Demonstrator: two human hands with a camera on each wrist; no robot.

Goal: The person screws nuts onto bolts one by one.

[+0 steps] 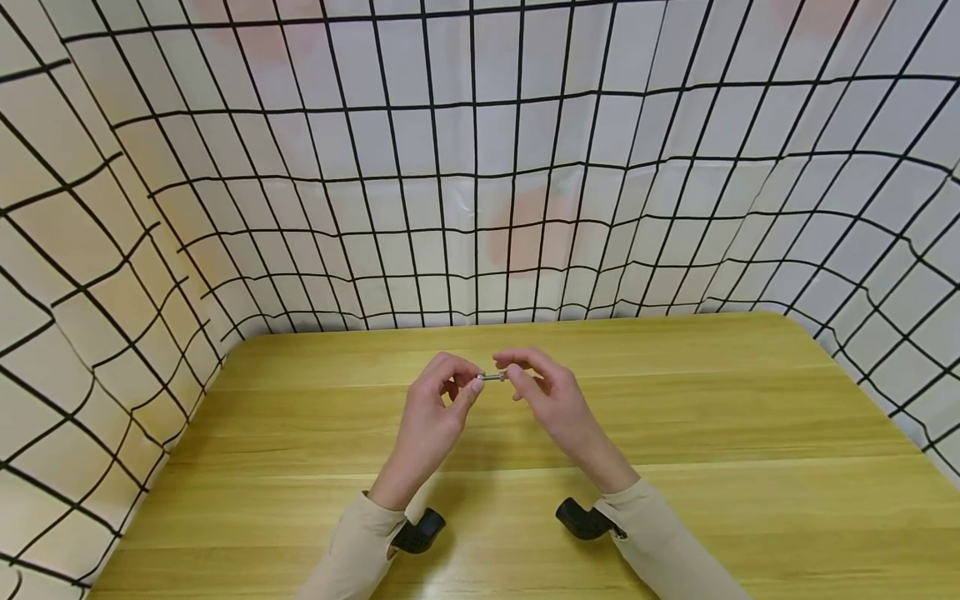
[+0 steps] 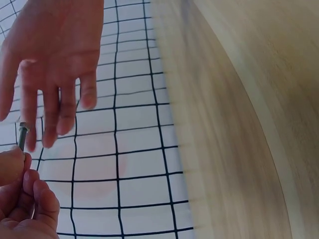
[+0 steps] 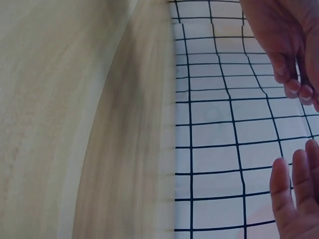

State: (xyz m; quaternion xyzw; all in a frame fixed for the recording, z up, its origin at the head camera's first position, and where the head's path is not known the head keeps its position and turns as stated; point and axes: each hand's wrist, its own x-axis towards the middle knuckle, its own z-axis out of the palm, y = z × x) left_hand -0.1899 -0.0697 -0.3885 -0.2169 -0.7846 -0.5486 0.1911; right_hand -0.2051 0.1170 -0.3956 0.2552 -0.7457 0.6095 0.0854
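Note:
A small metal bolt (image 1: 491,377), silver and thin, lies nearly level between the hands above the table. My left hand (image 1: 435,408) pinches one end of it between thumb and forefinger. In the left wrist view the bolt (image 2: 23,137) points up from the left fingertips, with a wider hexagonal piece at its far end; whether that is a head or a nut I cannot tell. Around that far end my right hand (image 1: 551,400) hovers, its fingers extended and spread. The right wrist view shows both hands at the right edge, the bolt out of sight there.
A wooden table (image 1: 300,467) with a yellowish grain lies under the hands. White sheeting with a black grid (image 1: 450,200) rises behind and at both sides. Black devices (image 1: 420,532) sit at both wrists, by beige sleeves (image 1: 667,542).

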